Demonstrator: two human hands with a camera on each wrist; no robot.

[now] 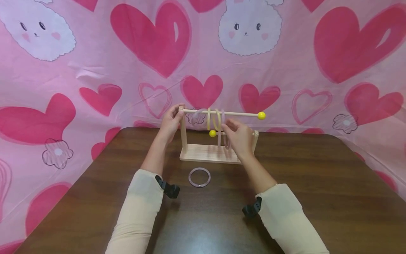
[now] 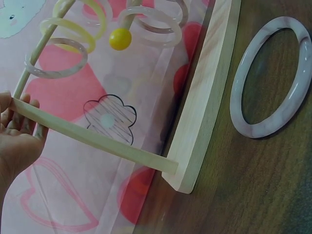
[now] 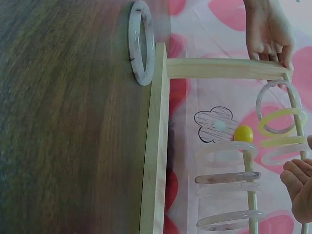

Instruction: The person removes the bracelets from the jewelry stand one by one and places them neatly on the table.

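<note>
A wooden bangle stand (image 1: 209, 153) with two rods tipped by yellow balls stands on the table. My left hand (image 1: 170, 121) grips the top of its left post, fingers behind and thumb in front. My right hand (image 1: 241, 137) is at the upper rod (image 1: 242, 114), thumb and fingertips at a pale pink bangle (image 3: 280, 156), which they appear to pinch. Beside it on that rod hang two yellow bangles (image 3: 282, 141) and a greyish lilac bangle (image 2: 57, 73). Several pale and brownish bangles (image 3: 226, 178) hang on the lower rod, partly behind the right hand in the head view.
One marbled lilac bangle (image 1: 199, 177) lies flat on the dark wooden table (image 1: 127, 169) in front of the stand. Behind the table hangs a pink cloth (image 1: 203, 63) printed with hearts and rabbit faces. Both wrists carry small black cameras (image 1: 171, 191).
</note>
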